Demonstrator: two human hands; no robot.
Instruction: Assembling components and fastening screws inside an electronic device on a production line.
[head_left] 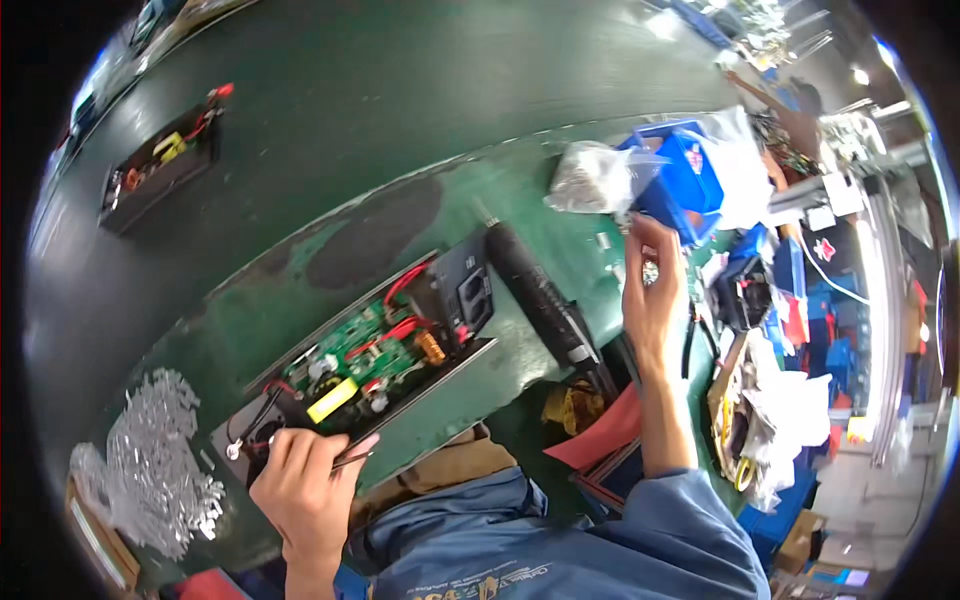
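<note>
An open dark metal device case (475, 350) lies slanted in front of me, with a green circuit board (345, 345), red wires and a yellow block inside. A black panel with openings (475, 292) stands at its far right end. My left hand (305, 490) is closed on the case's near left corner. My right hand (655, 290) reaches to the small parts beside a blue bin (690, 185); its thumb and fingertips come together, and anything between them is too small to make out. Between the hands and farther off lies a black electric screwdriver (535, 295).
A second open case (165, 165) sits at the far left. Silvery small parts (160, 460) are heaped at the near left. A clear bag (595, 178) leans by the blue bin. Pliers (695, 335) and a roll of tape (743, 472) lie at right. Another person's arm (765, 95) shows beyond.
</note>
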